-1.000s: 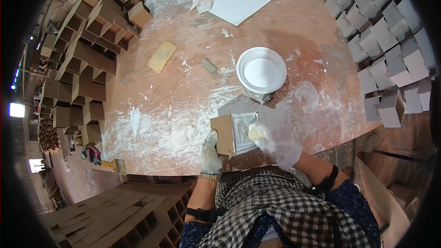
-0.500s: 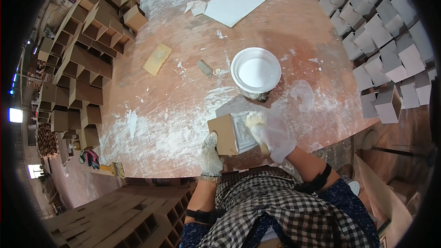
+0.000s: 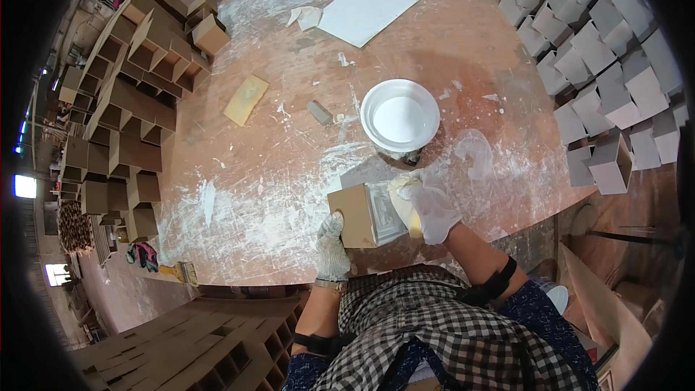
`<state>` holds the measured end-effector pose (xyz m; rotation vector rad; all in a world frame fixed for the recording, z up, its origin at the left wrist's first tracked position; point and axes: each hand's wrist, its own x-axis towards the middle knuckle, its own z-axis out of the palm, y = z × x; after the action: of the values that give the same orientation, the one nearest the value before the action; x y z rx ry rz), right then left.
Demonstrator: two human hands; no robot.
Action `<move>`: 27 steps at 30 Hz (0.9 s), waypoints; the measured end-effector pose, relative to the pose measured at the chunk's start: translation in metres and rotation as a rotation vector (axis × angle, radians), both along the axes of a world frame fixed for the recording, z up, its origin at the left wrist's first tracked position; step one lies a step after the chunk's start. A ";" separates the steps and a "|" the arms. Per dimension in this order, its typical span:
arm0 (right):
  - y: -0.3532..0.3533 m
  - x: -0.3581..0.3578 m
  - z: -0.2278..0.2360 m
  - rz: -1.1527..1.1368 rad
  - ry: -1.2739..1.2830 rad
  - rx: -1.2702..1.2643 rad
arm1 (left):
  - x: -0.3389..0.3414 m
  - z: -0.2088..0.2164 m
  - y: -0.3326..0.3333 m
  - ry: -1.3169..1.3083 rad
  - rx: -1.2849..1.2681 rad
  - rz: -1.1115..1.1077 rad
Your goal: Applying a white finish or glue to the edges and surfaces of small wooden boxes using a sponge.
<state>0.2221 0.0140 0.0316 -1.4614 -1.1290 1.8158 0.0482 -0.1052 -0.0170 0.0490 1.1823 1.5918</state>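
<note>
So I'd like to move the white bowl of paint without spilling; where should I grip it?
Take the white bowl by its rolled rim at two opposite sides, coming from above. It sits upright and full of white liquid, so a level two-sided hold seems safest.

Around the small brown open box point(image 3: 360, 215) at the table's near edge, bare paint-streaked tabletop point(image 3: 239, 195) lies open toward nine and ten o'clock. At one o'clock the round white bowl point(image 3: 399, 114) stands close. Grey painted boxes point(image 3: 594, 51) wall off three o'clock; stacked brown boxes point(image 3: 123, 116) crowd nine o'clock's far rim.
</note>
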 end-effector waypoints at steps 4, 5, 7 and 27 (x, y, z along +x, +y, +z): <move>-0.002 -0.004 0.028 0.242 -0.298 0.366 | -0.002 -0.003 -0.002 -0.031 -0.054 0.009; -0.003 -0.004 0.028 0.394 -0.360 0.595 | -0.003 -0.005 -0.003 -0.051 -0.061 0.015; -0.012 0.000 0.038 0.477 -0.288 0.664 | -0.004 -0.009 -0.004 -0.044 -0.053 0.017; -0.023 0.015 0.021 0.675 0.049 0.619 | -0.005 -0.005 -0.009 -0.135 0.007 0.049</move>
<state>0.2366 -0.0090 0.0525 -0.7082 -2.0943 1.6279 0.0427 -0.1142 -0.0219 -0.0824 1.0804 1.6162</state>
